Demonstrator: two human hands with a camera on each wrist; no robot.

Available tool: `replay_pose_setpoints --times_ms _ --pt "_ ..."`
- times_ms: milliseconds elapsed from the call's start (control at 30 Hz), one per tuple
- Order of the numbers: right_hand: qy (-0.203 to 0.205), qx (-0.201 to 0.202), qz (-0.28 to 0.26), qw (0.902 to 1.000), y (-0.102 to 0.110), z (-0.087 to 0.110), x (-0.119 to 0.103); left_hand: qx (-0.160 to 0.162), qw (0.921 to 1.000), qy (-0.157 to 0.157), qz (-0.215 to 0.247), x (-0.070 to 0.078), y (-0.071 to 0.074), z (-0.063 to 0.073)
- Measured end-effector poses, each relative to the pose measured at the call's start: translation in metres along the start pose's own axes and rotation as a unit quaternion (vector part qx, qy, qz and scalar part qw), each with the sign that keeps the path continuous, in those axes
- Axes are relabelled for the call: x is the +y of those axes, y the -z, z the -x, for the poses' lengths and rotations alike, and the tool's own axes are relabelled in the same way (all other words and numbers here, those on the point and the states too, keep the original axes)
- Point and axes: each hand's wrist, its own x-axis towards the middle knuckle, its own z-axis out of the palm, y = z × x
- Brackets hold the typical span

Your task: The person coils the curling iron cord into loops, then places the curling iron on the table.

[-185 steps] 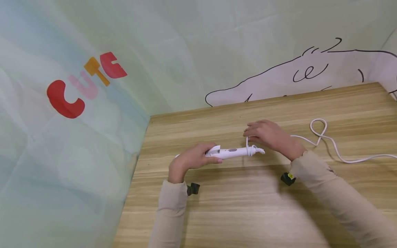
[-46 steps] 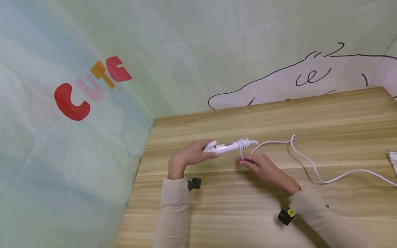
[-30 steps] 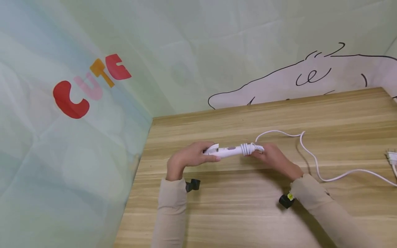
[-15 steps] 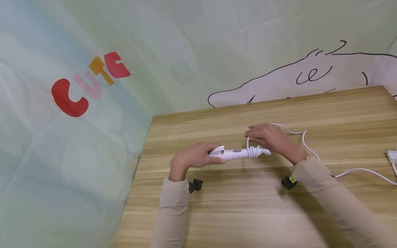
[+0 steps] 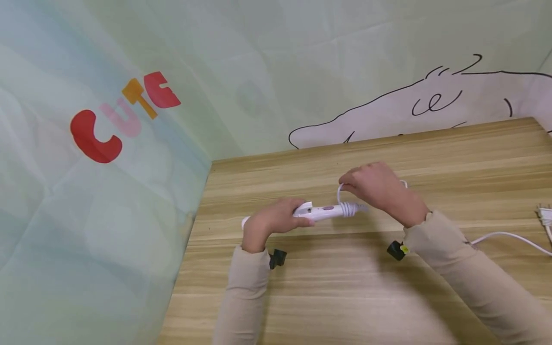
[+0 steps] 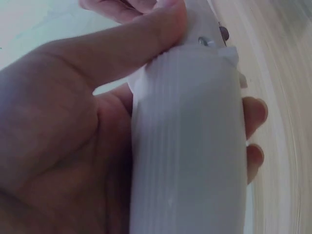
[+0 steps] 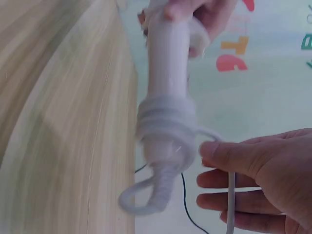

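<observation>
Hair iron (image 5: pixel 319 214) gripped in the left hand (image 5: pixel 278 216), cord (image 5: pixel 339 193) coiled round its handle (image 5: pixel 334 212)

White and slim, the iron is held crosswise over the wood-grain table (image 5: pixel 336 287). Fingers and thumb of the left hand wrap round its clamp end, and the rounded tip shows past that hand. An oval purplish button (image 5: pixel 328 208) sits between the left hand and the coils (image 5: pixel 347 209), whose turns lie close together near the handle's end. Beyond them, the ribbed cord sleeve (image 7: pixel 164 187) leads into a loop that bends back.

The right hand (image 5: pixel 374 184) pinches the cord between thumb and fingertips, just beside the iron; a short arc spans from the coils to that pinch, and the right wrist view shows the cord running on across the fingers. Well apart from both hands, a white plug (image 5: pixel 546 216) lies near the table's right side. Colourful letters (image 5: pixel 125 115) on the wall spell CUTE
</observation>
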Motion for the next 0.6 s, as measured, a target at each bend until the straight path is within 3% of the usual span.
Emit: replay_pose_setpoints --times_ms 167,333,467,600 --pt "-0.032 -0.019 0.019 0.9991 0.0 0.004 -0.017 0.008 0.9997 0.022 0.008 -0.003 -0.002 0.0" --pt "-0.071 -0.028 -0.015 0.997 -0.005 0.012 -0.032 0.01 0.999 0.039 0.02 -0.009 -0.001 -0.002" --pt "-0.111 -0.032 -0.089 0.9893 -0.013 0.02 -0.042 0.01 0.9988 0.043 0.019 -0.014 0.001 -0.003" --pt "-0.116 -0.043 -0.2 0.9721 -0.025 0.027 -0.043 0.014 0.9988 0.044 0.017 -0.02 0.006 -0.002"
